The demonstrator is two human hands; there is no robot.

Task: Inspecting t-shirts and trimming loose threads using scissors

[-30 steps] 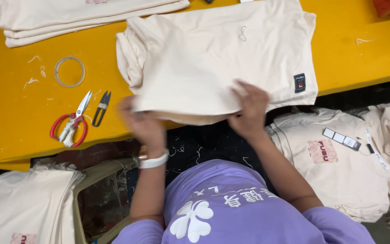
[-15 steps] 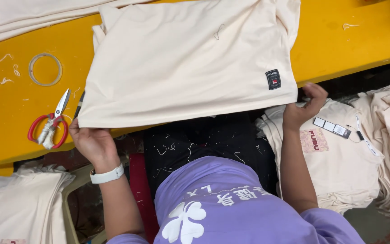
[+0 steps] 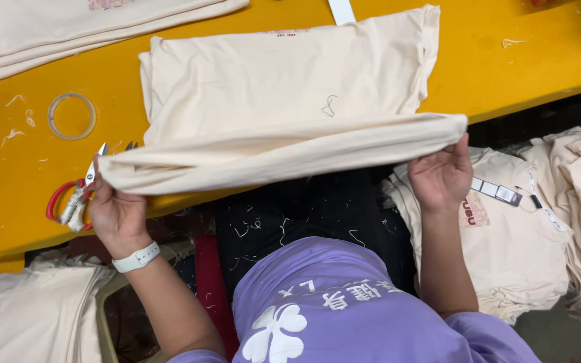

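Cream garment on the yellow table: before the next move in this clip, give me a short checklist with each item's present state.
1. Left hand holds the left end of the folded edge of the cream garment: ok.
2. Right hand holds the right end: ok.
3. Folded edge lifted, level, no sag between hands: ok.
4. Garment clear of the red-handled scissors: not ok, the left end lies right above them.
5. Loose thread on the garment's top face: not ok.
6. Grip of the fingers under the cloth: cannot tell, hidden.
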